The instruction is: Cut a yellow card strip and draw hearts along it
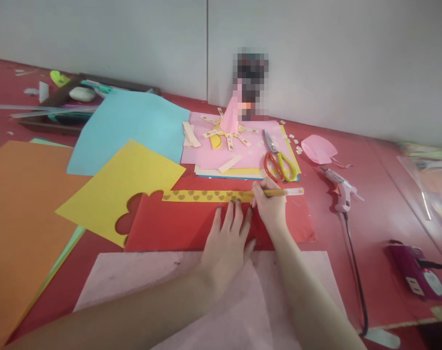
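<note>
A narrow yellow paper strip (202, 196), patterned with brown hearts, lies flat and straight along the upper part of a red sheet (166, 226). A slender yellowish pen (276, 192), its clear end pointing right, slants low near the strip's right end.

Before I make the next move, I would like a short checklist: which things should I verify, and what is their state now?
1. Left hand fingertips at the heart-patterned strip: ok.
2. Pen held in the right hand: ok.
3. Strip lying over the red paper: ok.
4. Pen tip touching the strip: cannot tell.
5. Glue gun apart from both hands: ok.
6. Scissors off the paper stack: not ok, they lie on it.
</note>
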`<state>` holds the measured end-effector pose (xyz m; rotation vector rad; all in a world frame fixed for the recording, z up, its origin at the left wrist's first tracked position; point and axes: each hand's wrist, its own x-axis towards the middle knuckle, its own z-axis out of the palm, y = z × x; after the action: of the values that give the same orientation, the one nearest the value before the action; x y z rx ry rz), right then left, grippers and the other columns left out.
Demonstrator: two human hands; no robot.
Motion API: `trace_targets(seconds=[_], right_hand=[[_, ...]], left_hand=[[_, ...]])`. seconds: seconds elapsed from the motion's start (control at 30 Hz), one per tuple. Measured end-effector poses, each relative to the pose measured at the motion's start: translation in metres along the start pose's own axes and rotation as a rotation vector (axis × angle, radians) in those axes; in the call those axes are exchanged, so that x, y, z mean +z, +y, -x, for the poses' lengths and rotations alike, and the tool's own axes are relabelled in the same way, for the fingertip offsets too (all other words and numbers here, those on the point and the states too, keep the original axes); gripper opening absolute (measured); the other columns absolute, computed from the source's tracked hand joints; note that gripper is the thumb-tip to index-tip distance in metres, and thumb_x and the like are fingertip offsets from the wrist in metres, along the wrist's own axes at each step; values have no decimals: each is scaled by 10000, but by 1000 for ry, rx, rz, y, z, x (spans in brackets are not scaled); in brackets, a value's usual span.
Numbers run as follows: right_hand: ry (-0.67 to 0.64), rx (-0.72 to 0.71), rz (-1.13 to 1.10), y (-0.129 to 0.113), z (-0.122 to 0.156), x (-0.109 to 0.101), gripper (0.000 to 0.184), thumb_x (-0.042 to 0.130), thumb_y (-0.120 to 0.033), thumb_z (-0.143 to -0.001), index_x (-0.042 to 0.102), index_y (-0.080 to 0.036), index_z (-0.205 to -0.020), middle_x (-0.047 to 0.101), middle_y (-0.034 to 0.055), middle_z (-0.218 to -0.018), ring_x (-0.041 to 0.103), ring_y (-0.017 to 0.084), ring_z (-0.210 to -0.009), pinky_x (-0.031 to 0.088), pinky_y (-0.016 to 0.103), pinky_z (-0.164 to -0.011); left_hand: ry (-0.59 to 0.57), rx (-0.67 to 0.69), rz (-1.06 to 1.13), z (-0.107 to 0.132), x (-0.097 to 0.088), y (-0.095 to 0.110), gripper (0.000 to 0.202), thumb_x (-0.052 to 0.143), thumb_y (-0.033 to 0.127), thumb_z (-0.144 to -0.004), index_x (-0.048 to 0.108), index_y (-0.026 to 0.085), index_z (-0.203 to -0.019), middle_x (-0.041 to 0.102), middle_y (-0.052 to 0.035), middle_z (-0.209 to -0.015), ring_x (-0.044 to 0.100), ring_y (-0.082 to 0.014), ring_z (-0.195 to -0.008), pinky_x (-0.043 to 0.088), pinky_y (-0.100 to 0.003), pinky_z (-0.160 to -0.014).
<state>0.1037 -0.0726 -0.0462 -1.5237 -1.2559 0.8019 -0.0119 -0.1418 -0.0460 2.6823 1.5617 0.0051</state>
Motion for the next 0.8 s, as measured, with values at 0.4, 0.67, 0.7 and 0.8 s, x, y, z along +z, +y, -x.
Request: trace_targets(seconds=[0.4, 0.67, 0.7, 0.8], right_hand=[[9, 9, -47, 2, 0, 0, 252, 486, -224, -781, 365, -212, -560, 409, -103, -359, 439, 77, -345, 398, 196, -454], [28, -9, -5, 1, 1, 1, 255, 475, -231, -789, 362, -212, -561, 407, -100, -369, 446, 77, -352, 395, 190, -446], [28, -12, -13, 2, 1, 2, 255, 473, -235, -790, 358, -213, -563, 404, -101, -369, 448, 79, -351, 394, 191, -442], [26, -11, -33, 4, 1, 2, 251, 469, -242, -791, 353, -217, -571, 396, -105, -365, 451, 84, -349, 392, 195, -433]], left_hand=[[24, 4, -24, -1, 2, 0, 531, 246, 393, -891, 383, 111, -1320, 421, -165, -1349, 323, -303, -1269, 270, -490, -1021], [27, 5, -25, 0, 3, 0, 530, 250, 393, -890, 386, 112, -1318, 410, -165, -1356, 320, -305, -1271, 270, -490, -1022], [26, 6, -24, 0, 3, 0, 532, 245, 393, -891, 385, 109, -1318, 410, -167, -1356, 317, -306, -1272, 272, -491, -1021], [23, 5, -23, -1, 2, 0, 535, 236, 395, -893, 381, 107, -1320, 406, -170, -1358, 317, -306, -1272, 272, -495, -1019]])
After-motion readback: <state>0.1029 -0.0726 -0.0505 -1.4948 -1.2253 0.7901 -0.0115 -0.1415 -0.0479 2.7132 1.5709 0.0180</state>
